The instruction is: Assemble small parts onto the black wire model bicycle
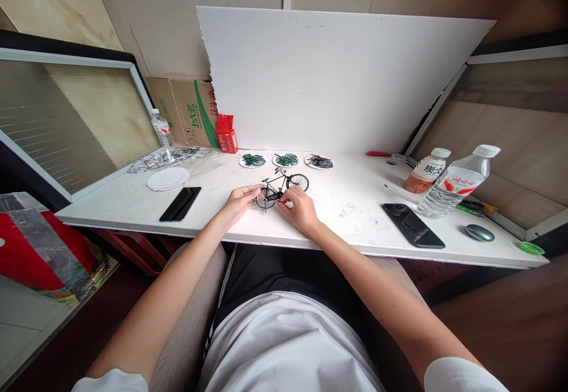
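Note:
A small black model bicycle [284, 186] stands upright on the white table [355, 209], near its front edge. My left hand [239, 200] reaches to the rear wheel, its fingers pinched at the wheel's rim. My right hand [300, 209] sits just right of that wheel, fingers curled and pinched low at the frame. Both hands touch the model. Behind it lie three small white dishes [285, 159] holding dark green and black small parts.
A black phone [180, 203] and a white plate [168, 178] lie left. Another phone [413, 225], two bottles [457, 182], a grey mouse [480, 233] and a green cap [531, 248] sit right. A red carton [227, 133] and white board [337, 78] stand behind.

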Demonstrator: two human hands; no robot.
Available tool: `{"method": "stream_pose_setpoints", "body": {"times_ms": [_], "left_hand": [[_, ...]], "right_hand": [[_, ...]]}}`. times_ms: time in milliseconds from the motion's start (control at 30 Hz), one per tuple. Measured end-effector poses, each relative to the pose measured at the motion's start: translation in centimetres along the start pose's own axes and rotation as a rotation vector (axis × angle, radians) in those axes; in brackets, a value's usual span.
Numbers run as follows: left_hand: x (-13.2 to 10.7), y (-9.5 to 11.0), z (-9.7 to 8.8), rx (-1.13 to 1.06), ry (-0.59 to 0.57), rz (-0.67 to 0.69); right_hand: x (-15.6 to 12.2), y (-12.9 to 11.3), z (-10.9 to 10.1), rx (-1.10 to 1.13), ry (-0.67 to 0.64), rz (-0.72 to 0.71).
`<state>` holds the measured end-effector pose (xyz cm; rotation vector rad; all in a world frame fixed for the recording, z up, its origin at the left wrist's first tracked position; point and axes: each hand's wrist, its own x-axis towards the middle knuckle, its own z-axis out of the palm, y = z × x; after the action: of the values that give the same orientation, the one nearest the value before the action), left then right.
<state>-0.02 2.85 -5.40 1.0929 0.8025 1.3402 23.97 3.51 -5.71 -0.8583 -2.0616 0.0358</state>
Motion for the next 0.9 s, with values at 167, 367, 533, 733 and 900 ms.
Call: {"method": "stream_pose_setpoints", "body": {"times_ms": [167, 367, 533, 733, 900], "left_hand": [[0.0, 0.1, 0.1, 0.049, 0.035, 0.039], [-0.1, 0.1, 0.6, 0.146, 0.111, 0.106], [-0.5, 0.3, 1.0, 0.157, 0.085, 0.098], [-0.8, 0.5, 1.2, 0.161, 0.069, 0.101], [-0.7, 0.3, 0.9, 0.167, 0.063, 0.087]], "right_hand": [[0.0, 0.0, 0.1, 0.012, -0.019, 0.007], [-0.1, 0.0, 0.2, 0.004, -0.064, 0.032], [0.0, -0.1, 0.2, 0.002, -0.070, 0.034], [0.0, -0.1, 0.2, 0.001, -0.078, 0.050], [0.0, -0.5, -0.2, 0.015, -0.114, 0.073]]}}
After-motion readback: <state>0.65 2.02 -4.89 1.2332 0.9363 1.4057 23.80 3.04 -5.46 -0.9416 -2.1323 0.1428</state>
